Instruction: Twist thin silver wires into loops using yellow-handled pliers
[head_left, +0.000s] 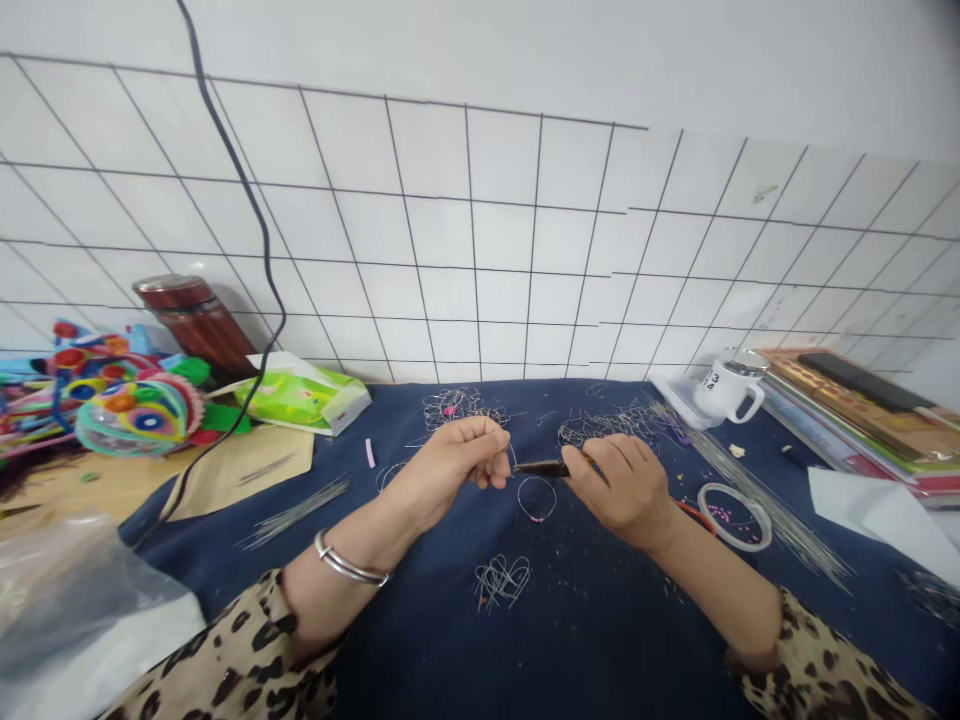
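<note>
While my right hand (621, 488) clasps pliers (541, 468), it partly hides them.
At centre, my left hand (461, 462) pinches barely visible wire (514, 457).

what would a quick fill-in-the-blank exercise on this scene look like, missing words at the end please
1. The pliers are gripped in the person's ____ hand.
2. A silver bracelet circles the ____ wrist.
3. Loose tangled wire lies on dark ____ cloth.
4. The mug beside the stacked books is mostly ____.

Missing words: right; left; blue; white.
</note>
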